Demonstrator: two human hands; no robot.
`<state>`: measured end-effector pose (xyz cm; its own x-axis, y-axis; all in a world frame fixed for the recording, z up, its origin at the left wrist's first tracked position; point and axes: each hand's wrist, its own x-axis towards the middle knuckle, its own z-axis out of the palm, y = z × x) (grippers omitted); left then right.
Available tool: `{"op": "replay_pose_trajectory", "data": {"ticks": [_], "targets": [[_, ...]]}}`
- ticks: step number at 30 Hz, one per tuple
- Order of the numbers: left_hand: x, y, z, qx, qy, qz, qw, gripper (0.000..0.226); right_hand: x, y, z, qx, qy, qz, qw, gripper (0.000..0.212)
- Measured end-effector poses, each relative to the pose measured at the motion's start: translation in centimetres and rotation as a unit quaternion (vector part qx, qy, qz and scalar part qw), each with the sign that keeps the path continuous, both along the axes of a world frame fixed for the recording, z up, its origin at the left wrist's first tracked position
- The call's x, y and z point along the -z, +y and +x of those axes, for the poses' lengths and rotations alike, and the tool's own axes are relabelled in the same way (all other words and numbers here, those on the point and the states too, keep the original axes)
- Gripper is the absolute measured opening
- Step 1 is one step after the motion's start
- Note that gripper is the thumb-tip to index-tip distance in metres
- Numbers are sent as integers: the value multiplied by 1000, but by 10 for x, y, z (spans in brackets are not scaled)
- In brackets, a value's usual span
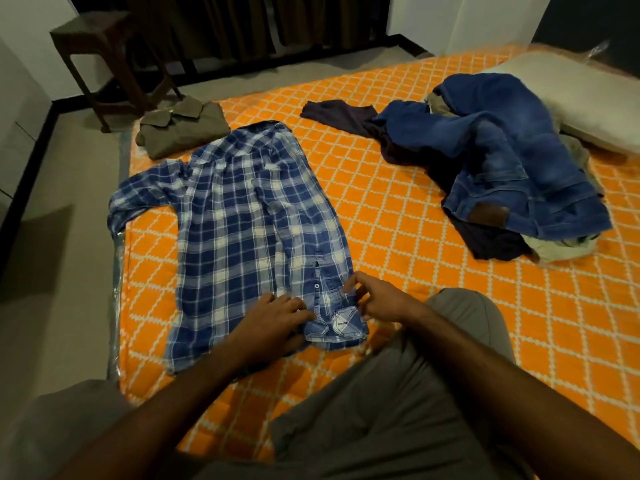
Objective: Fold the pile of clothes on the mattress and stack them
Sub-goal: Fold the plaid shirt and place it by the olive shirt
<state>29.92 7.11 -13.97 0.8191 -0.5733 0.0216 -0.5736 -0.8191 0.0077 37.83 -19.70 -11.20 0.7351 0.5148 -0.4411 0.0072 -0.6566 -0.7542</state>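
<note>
A blue and white plaid shirt (249, 216) lies spread flat on the orange patterned mattress (398, 209), collar far from me, one sleeve trailing over the left edge. The other sleeve is folded down along the shirt, its cuff (337, 323) near me. My left hand (273, 323) rests flat on the shirt's hem beside the cuff. My right hand (377, 299) touches the cuff's right edge with curled fingers. A folded olive shirt (183, 128) sits at the far left corner. A heap with blue jeans (512, 157) and dark clothes (346, 116) lies at the right.
A pillow (581, 98) lies behind the heap at the far right. A dark wooden stool (100, 57) stands on the floor beyond the mattress's left corner. My knee in grey trousers (460, 327) rests on the mattress near the shirt. Dark curtains hang at the back.
</note>
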Motion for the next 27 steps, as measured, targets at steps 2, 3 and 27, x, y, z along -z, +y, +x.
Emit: {"op": "replay_pose_trajectory", "data": {"ticks": [2,3,27], "targets": [[-4,-1,4,-11,6,-42,999,44,1,1,-1,-45,-26,-25,998,58],[-5,-1,7,-8,-5,-67,998,42,2,3,-1,-57,-38,-34,997,60],[-33,59,154,-375,201,-467,775,47,0,61,137,208,83,97,970,31]]}}
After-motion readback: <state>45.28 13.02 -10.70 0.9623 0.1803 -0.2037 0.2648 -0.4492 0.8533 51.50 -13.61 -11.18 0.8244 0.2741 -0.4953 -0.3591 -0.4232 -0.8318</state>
